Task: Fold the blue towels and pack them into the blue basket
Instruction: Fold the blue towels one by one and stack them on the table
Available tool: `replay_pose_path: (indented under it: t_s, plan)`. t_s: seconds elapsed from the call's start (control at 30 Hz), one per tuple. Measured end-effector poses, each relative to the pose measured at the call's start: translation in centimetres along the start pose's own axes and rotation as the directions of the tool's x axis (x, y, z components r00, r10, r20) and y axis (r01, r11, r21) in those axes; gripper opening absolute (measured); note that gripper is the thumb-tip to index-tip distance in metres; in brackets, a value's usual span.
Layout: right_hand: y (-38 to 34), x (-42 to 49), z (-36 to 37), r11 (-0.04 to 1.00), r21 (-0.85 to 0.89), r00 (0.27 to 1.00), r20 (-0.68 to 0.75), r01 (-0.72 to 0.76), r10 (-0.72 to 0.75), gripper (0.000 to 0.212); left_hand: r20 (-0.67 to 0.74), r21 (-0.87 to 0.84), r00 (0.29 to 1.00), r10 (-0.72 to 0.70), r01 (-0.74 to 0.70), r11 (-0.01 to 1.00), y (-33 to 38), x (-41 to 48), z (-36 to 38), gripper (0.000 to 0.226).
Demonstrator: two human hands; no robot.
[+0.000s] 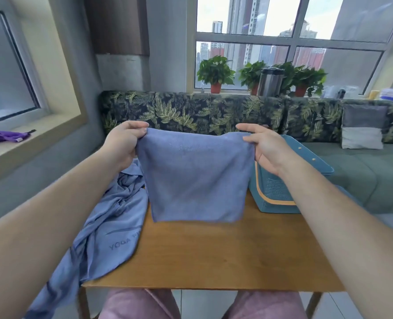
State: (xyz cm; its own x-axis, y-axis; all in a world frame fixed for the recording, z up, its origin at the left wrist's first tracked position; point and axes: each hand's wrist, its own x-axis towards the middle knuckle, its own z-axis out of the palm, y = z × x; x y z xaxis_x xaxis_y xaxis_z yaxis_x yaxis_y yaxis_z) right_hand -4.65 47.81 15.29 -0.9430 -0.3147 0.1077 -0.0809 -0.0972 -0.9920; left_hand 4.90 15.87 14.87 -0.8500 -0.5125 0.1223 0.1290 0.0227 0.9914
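Note:
A blue towel (195, 176) hangs in the air above the wooden table (225, 256), folded into a roughly square panel. My left hand (122, 143) pinches its top left corner and my right hand (264, 148) pinches its top right corner. A second blue towel (112, 229), crumpled and printed with "YOGA", lies on the table's left side and drapes over the front left edge. The blue basket (280, 192) with an orange-trimmed handle stands on the table's right side, partly hidden behind my right hand and the held towel.
A leaf-patterned sofa (191, 111) runs behind the table, with a grey cushion (363, 130) at the right. Potted plants (216, 72) and a metal flask (270, 81) stand on the window sill. A purple cloth (4, 137) lies on the left ledge.

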Motion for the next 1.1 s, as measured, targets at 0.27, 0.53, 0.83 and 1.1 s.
replay_pose_path:
  t_s: [0.27,0.53,0.83,1.1]
  plan:
    - [-1.3,-1.4,-0.5,0.999,-0.006,0.999,0.026,0.036,-0.035,0.034,0.043,0.031,0.998,0.056,-0.057,0.998,1.7,-1.2,-0.3,0.033]
    - [-3.5,-4.5,-2.3,0.993,-0.007,0.991,0.065,0.117,-0.117,0.033,0.028,-0.156,0.991,0.131,-0.125,0.98,3.5,-4.1,-1.4,0.024]
    - [-2.6,-3.5,-2.0,0.715,-0.675,0.962,-0.023,0.185,-0.271,0.023,0.002,0.421,0.955,0.296,-0.269,0.866,1.4,-1.4,0.3,0.031]
    - [1.8,4.5,-1.8,0.642,-0.759,0.941,-0.128,0.11,-0.312,0.025,-0.007,0.619,0.952,0.306,-0.236,0.749,-1.7,5.1,2.1,0.008]
